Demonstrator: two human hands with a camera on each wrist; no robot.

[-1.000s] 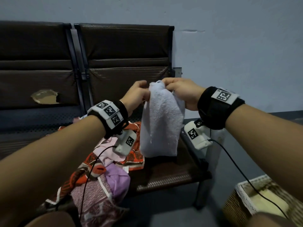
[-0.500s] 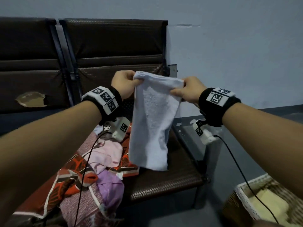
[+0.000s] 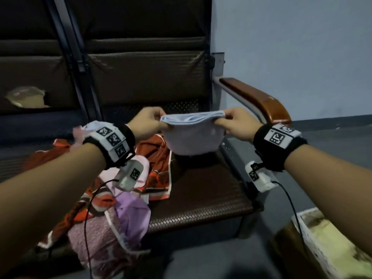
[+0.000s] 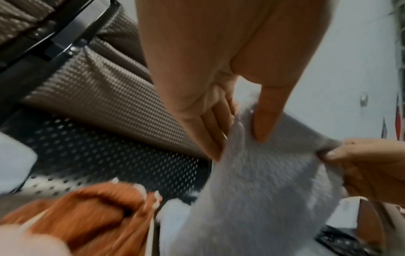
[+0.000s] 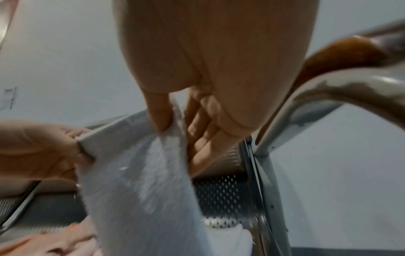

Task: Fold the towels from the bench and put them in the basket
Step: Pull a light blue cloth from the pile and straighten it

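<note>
The white towel [image 3: 193, 137] is fluffy, matt terry cloth. The counter [image 3: 197, 200] has woven brown padding, perforated metal and a glossy wooden armrest [image 3: 259, 99].

Towel pile [image 3: 112, 200] left on bench [image 3: 201, 198]; basket [image 3: 330, 244] right, below.

White towel [image 5: 140, 181] pinched at its top corners between right hand [image 5: 197, 110] and left hand [image 5: 39, 149], above perforated bench seat [image 5: 221, 195].

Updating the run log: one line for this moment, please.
phase: folding | white towel: doubled, held above seat | left hand: pinches left corner | right hand: pinches right corner | basket: not yet reached
</note>
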